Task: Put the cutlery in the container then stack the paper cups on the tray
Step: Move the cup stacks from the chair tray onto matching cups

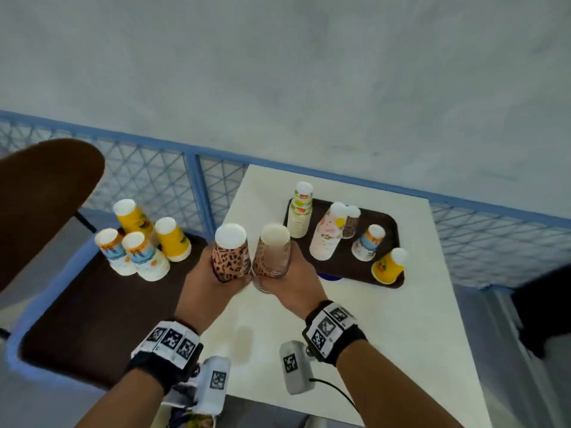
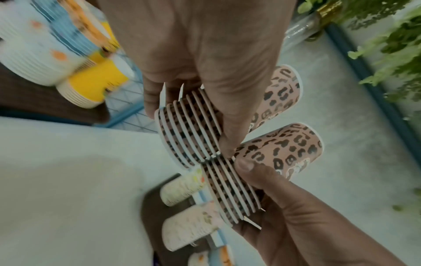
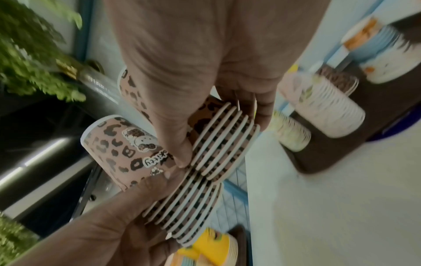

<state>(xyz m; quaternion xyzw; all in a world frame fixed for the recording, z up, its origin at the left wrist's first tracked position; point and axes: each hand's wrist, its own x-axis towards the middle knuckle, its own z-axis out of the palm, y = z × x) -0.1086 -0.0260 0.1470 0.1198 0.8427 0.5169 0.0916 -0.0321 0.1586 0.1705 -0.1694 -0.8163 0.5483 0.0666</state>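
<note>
Above the near left edge of the white surface (image 1: 386,319), two stacks of leopard-print paper cups are held upside down, side by side, their rims touching: the left hand (image 1: 204,273) curls round the left leopard stack (image 1: 231,253) and the right hand (image 1: 293,281) curls round the right leopard stack (image 1: 273,251). Both wrist views show the nested rims fanned out where the two stacks meet, fingers wrapped about the lower cups. Toward the far right corner of the surface lies the brown tray (image 1: 387,225), already carrying several upturned stacks: a tall floral stack (image 1: 300,211), a pink stack (image 1: 327,234), a small leopard stack (image 1: 350,222) just behind it, a blue-and-white stack (image 1: 369,242) and a yellow stack (image 1: 390,266) tilted at the near right corner of the tray. Off the left edge of the surface, more yellow and blue-white cup stacks (image 1: 140,240) stand on a dark brown seat (image 1: 83,304). No cutlery or container can be made out, so the stacking step appears to be in hand. Next, one leopard stack probably needs to be slid over the other, then the joined stack set on a bare part of the tray, perhaps onto the small leopard stack there.
</note>
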